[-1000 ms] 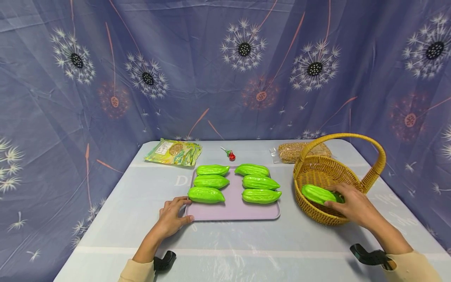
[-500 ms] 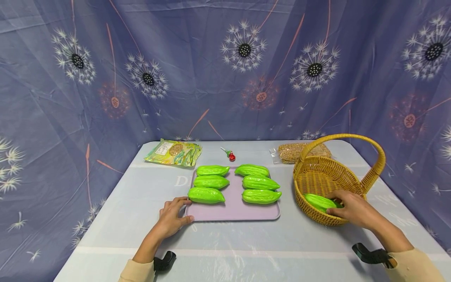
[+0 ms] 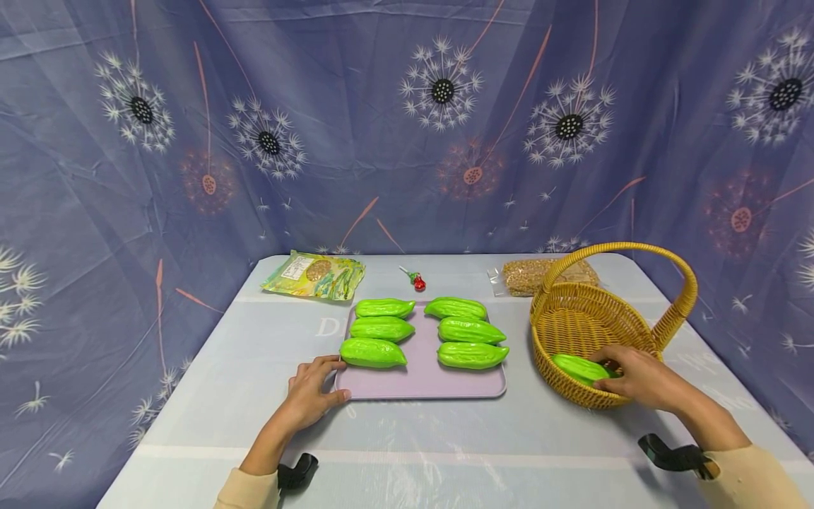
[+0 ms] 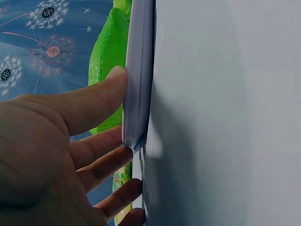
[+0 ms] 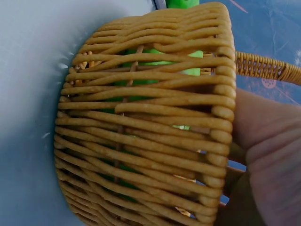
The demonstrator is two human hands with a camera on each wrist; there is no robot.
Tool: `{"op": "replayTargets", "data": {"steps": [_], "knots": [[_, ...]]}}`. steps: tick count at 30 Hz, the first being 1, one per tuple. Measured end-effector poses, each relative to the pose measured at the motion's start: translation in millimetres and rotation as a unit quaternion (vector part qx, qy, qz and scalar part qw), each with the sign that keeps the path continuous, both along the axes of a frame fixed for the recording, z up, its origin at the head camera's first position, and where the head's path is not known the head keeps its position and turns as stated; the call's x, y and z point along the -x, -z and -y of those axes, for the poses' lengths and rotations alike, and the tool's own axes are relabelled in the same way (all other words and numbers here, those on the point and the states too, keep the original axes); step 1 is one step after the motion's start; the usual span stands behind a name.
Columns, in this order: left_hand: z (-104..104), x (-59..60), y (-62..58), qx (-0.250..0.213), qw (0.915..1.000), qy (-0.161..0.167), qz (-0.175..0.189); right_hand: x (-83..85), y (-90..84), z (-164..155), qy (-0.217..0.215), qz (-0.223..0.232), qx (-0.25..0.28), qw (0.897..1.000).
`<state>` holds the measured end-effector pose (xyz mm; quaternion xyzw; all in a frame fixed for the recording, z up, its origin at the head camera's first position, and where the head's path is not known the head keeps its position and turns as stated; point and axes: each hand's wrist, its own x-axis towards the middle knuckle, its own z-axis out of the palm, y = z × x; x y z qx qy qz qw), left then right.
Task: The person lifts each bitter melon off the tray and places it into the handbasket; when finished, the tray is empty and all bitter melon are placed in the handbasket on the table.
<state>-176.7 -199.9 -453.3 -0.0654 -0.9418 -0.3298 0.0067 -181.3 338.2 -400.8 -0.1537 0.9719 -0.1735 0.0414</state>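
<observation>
Seven green gourds are out on the table (image 3: 445, 438): six on the tray (image 3: 421, 384) and one (image 3: 577, 367) down inside the basket (image 3: 581, 325). The right hand (image 3: 639, 378) reaches over the basket's near rim and lies on that gourd, fingers curled round its near end, so it has a grip on it. The gourd rests low against the near wall of the basket; from the right wrist view its green (image 5: 155, 56) shows through the gaps in the wicker (image 5: 141, 136), with the palm (image 5: 268, 155) against the outside of the rim.

The left hand (image 3: 310, 391) is at the tray's near left corner. Its thumb (image 4: 94, 99) presses on the raised edge (image 4: 136, 84) and the other fingers (image 4: 101, 165) lie fairly straight beside and under the corner, spread apart, not wrapped round anything. The nearest gourd (image 3: 372, 352) on the tray lies just beyond the fingertips, close but not touched as far as I can tell.

The tray gourds sit in two columns of three. Behind the tray lie a printed packet (image 3: 314, 274), a small red-wrapped sweet (image 3: 416, 281) and a clear bag of grain (image 3: 531, 274), the last partly behind the basket handle (image 3: 680, 297). A flowered blue cloth (image 3: 407, 120) hangs behind it all.
</observation>
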Motion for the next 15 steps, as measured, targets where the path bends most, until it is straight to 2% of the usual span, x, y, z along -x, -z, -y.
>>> {"op": "replayTargets", "data": {"steps": [10,15], "knots": [[-0.7,0.3,0.0,0.002,1.0000,-0.001,0.003,4.1,3.9,0.7,0.017,-0.036,0.016,0.999],[-0.9,-0.1,-0.2,0.004,1.0000,-0.002,0.003,9.0,7.2,2.0,0.019,-0.039,0.019,0.999]]}}
